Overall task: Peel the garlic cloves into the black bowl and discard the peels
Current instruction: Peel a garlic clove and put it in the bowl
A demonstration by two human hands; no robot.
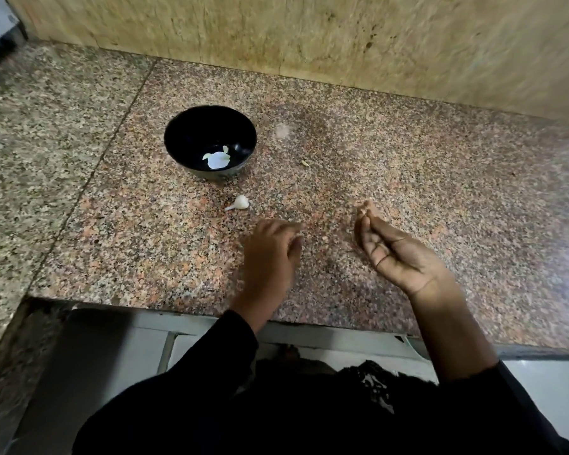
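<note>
Over the speckled pink-and-grey granite counter (391, 152) both hands are up front, near the edge. The left hand (270, 254) hovers back-up, fingers loosely curled and blurred, nothing visible in it. The right hand (391, 251) is turned palm-up, fingers pressed together and bent toward the thumb; something small may sit at the fingertips (363, 208), but I cannot tell what. A small white unpeeled garlic clove with a thin tail (240, 202) lies on the counter, between the left hand and the round glossy black bowl (184, 133). The bowl stands farther back to the left, with pale white garlic pieces (217, 159) in its bottom. A tiny tan scrap of peel (305, 163) lies right of the bowl. A beige stone wall (309, 34) rises behind, and black sleeves (230, 343) cover both forearms.
</note>
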